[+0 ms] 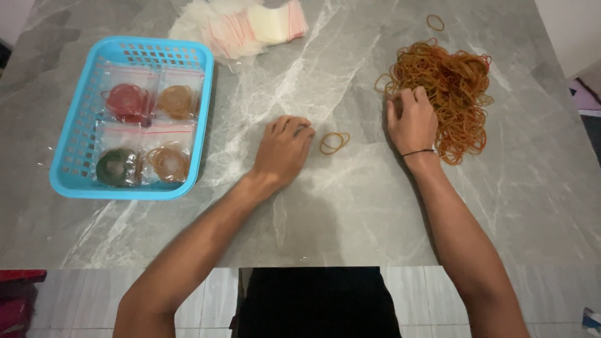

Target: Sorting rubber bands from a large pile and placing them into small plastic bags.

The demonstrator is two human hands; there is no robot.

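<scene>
The right hand (411, 119) rests on the near edge of the rubber band pile (446, 94), fingers curled into it, pinching loose bands. The left hand (283, 149) lies loosely closed on the table (350, 206), empty, just left of a few separated bands (333, 143). A blue basket (78, 125) of filled bags sits far left.

A home: marble-look table (350, 213) over tiled floor (413, 294)

I have one view only, from the head camera, looking steeply down from above the table's (350, 206) near edge. It sits close, both forearms filling the lower frame.
</scene>
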